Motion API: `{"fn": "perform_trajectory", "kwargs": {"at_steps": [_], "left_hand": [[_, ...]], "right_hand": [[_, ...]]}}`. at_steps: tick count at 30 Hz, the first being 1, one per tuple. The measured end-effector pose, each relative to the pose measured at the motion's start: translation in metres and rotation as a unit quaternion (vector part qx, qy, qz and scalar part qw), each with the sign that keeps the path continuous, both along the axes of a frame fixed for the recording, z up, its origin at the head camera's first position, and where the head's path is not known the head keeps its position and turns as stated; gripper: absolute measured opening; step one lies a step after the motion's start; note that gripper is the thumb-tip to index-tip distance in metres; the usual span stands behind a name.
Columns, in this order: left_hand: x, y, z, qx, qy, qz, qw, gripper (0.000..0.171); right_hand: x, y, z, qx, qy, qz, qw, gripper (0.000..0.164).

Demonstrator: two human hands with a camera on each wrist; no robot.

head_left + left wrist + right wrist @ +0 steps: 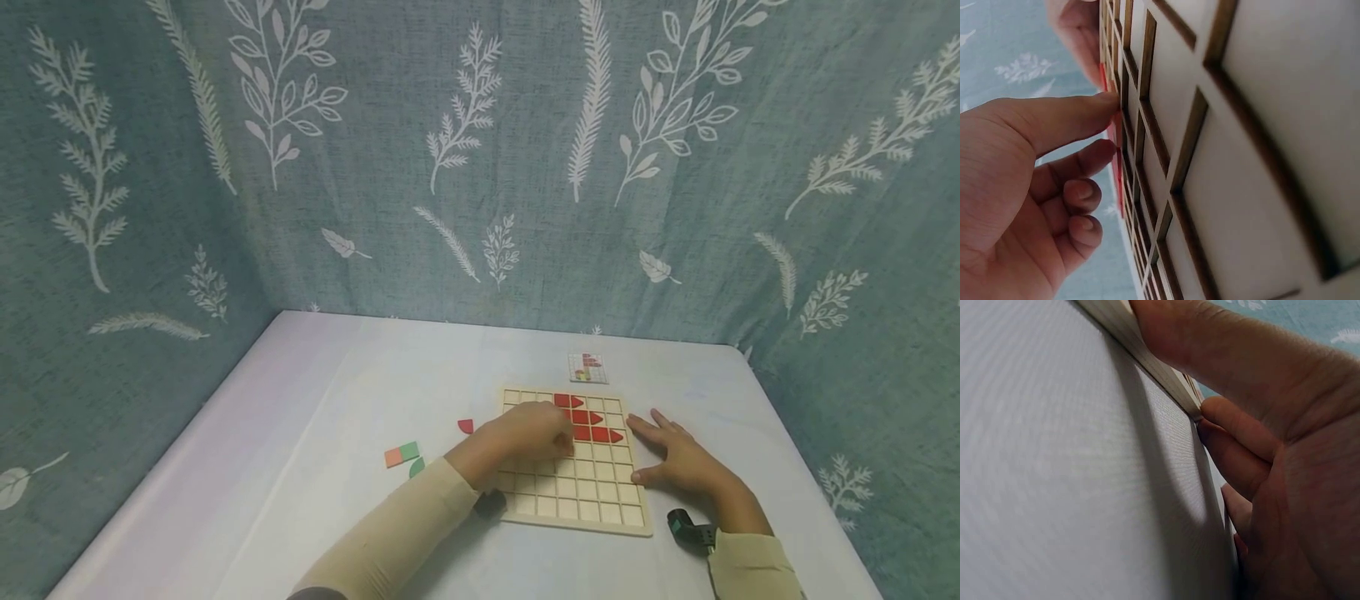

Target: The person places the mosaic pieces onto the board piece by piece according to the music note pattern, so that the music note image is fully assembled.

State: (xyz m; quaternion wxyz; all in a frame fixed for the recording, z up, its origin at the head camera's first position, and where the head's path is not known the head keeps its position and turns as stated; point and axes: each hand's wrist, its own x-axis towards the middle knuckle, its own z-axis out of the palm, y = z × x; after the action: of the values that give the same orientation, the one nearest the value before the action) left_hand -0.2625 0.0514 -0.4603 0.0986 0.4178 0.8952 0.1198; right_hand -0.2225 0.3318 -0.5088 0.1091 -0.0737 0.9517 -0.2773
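A wooden grid board (600, 492) lies on the white table, with red pieces (592, 433) in its upper rows, each row ending in a pointed tip at the right. My left hand (528, 433) reaches over the board's left half. Its thumb and index finger pinch a small red piece (1116, 128) down at the grid; the piece is mostly hidden by the fingers. My right hand (678, 454) has its fingers spread along the board's right edge, thumb and fingertips touching the rim (1169, 375).
Left of the board lie a red quarter-round piece (466, 426), an orange and green pair of squares (402, 454) and a green rounded piece (417, 467). A small pattern card (587, 368) lies behind the board. Patterned curtains (480, 167) enclose the table.
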Motion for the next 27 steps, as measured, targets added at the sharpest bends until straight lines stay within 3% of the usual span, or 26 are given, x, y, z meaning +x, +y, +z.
{"fn": "perform_trajectory", "kwargs": {"at_steps": [11,19,27], "left_hand": [[-0.002,0.0,-0.006,-0.011,0.004,0.015,0.9998,0.006],[0.001,-0.005,-0.002,-0.013,0.011,0.016,0.9997,0.006],[0.007,-0.021,0.004,-0.001,-0.005,0.032,0.9995,0.011]], "right_hand": [[0.001,0.002,0.004,-0.009,0.002,0.014,1.0,0.109],[0.0,0.001,0.005,-0.008,0.001,0.019,1.0,0.108],[0.003,-0.002,0.008,-0.001,-0.006,0.016,1.0,0.109]]}}
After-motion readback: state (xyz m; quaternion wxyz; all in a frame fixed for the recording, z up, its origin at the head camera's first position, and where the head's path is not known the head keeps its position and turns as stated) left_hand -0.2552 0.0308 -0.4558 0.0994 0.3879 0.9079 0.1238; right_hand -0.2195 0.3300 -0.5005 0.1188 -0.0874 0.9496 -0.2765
